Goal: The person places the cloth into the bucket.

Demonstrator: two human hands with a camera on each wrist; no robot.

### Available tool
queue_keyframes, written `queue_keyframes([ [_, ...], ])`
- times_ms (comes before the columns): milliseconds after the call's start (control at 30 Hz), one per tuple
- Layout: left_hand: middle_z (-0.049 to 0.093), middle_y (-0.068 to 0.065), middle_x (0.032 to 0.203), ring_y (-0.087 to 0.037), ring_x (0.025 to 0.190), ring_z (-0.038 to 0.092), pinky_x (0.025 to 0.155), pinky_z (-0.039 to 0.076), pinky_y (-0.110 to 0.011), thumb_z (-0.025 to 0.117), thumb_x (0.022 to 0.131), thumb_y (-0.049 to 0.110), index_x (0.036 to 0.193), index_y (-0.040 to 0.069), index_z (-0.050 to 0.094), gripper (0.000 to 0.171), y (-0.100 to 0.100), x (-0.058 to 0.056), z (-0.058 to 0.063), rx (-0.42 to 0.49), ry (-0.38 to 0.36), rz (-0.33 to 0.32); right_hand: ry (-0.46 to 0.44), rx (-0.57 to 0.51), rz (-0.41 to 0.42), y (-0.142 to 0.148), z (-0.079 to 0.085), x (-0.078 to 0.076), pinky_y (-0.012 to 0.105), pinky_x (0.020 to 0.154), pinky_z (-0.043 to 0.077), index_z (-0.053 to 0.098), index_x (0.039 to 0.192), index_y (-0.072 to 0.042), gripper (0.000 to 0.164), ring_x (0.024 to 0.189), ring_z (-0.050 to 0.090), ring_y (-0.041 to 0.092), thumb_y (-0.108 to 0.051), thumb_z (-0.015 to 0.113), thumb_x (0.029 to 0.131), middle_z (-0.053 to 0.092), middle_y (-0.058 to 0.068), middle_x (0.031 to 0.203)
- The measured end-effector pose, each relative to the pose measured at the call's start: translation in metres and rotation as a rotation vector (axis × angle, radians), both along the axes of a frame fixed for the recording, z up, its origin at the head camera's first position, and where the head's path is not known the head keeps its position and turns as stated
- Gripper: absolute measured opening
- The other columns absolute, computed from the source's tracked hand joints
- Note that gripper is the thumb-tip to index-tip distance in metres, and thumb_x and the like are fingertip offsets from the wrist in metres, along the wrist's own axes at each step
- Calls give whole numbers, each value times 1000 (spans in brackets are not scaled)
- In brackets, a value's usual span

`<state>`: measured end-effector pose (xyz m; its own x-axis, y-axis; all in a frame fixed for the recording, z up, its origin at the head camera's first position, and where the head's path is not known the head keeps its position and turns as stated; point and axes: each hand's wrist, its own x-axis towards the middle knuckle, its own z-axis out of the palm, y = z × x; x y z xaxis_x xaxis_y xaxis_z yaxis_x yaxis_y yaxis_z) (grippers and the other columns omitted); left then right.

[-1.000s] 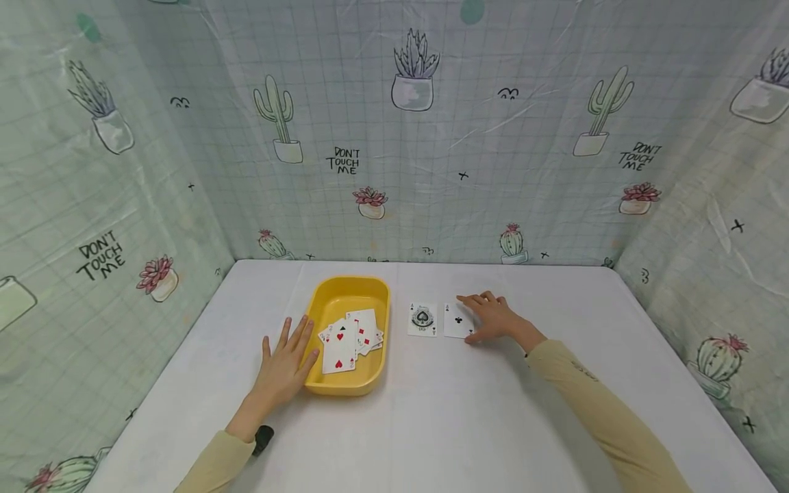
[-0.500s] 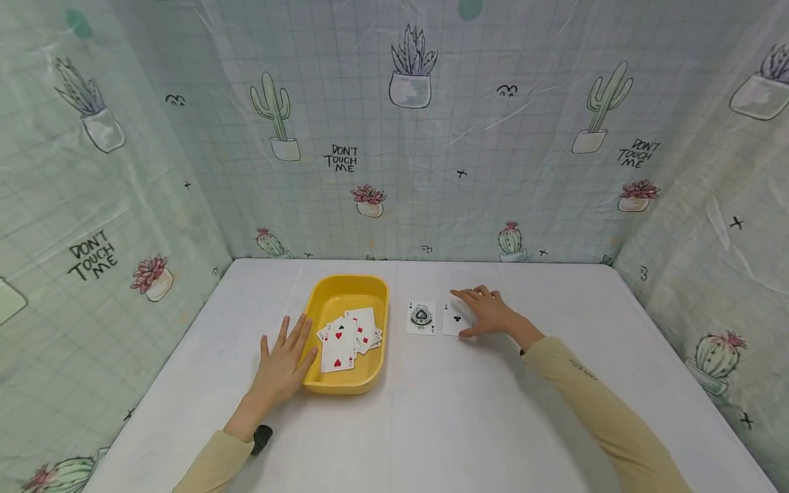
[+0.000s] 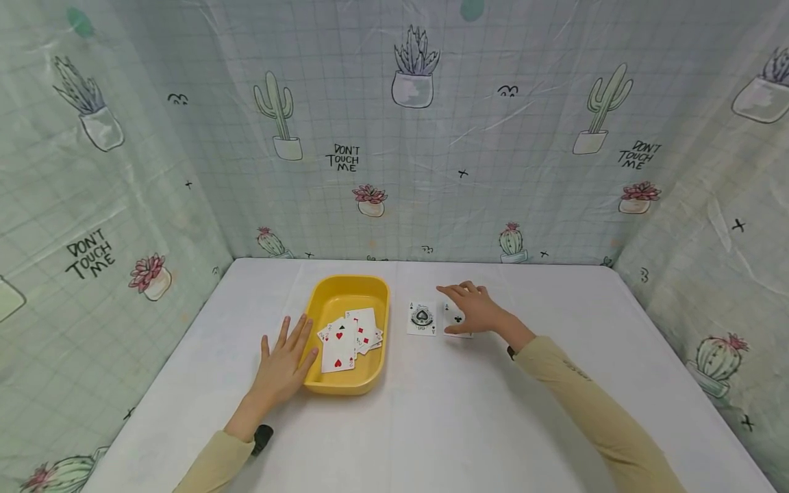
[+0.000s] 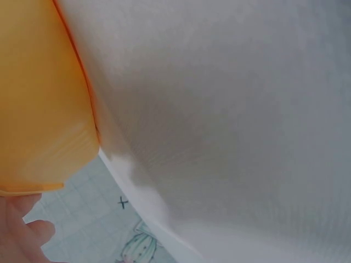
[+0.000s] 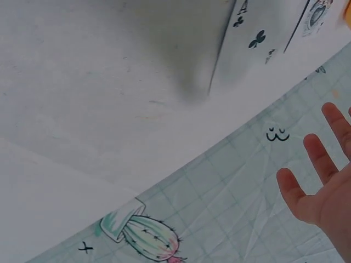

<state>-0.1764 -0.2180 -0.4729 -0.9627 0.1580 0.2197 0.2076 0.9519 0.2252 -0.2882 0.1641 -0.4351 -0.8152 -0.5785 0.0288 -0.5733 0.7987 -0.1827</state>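
My left hand (image 3: 280, 370) rests with fingers spread along the near-left rim of a yellow tray (image 3: 345, 388). Inside the tray lie several loose, overlapping playing cards, the two of hearts (image 3: 339, 349) on top. To the tray's right an ace of spades (image 3: 422, 319) lies face up on the table. Beside it is an ace of clubs (image 3: 458, 318), partly covered in the head view by my right hand (image 3: 481, 311). That hand hovers over the clubs card with thumb and fingers apart, holding nothing. In the right wrist view the ace of clubs (image 5: 256, 39) lies flat below the raised fingers.
A white table (image 3: 431, 424) spreads under everything. Curtains (image 3: 530, 178) printed with cacti stand behind the table and at both sides. A dark band (image 3: 261, 439) sits at the left wrist.
My right hand has shifted left across the ace of clubs, toward the ace of spades. The left hand, tray and cards stay where they were.
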Motion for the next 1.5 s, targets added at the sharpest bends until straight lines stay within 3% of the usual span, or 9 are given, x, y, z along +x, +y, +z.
queue_keyframes([
  [733, 20, -9, 149, -35, 138, 6, 99, 3, -69, 39, 93, 37, 143, 11, 21, 59, 0, 2, 2, 6, -10, -7, 55, -70, 143, -63, 9, 15, 51, 95, 30, 28, 140, -18, 76, 121, 34, 23, -43, 64, 77, 36, 1, 140],
  [933, 25, -12, 147, -35, 137, 10, 98, 6, -70, 42, 91, 35, 141, 9, 25, 59, 1, 2, 0, 26, 48, -18, 55, -120, 194, -78, 10, 21, 51, 93, 31, 29, 139, -16, 72, 121, 34, 23, -42, 60, 80, 36, 1, 139],
  [1067, 27, -12, 146, -35, 137, 12, 97, 8, -70, 42, 91, 35, 141, 8, 27, 58, 2, 2, -1, 39, 74, -30, 63, -101, 212, -86, 9, 24, 49, 93, 32, 28, 140, -17, 70, 120, 35, 22, -43, 58, 82, 36, 1, 139],
  [1500, 23, -11, 148, -36, 137, 9, 98, 5, -70, 39, 93, 36, 142, 9, 23, 59, 1, 2, 3, 7, 10, -22, 64, -19, 239, -115, 9, 29, 46, 98, 29, 29, 139, -18, 71, 123, 32, 21, -49, 56, 81, 34, -1, 140],
])
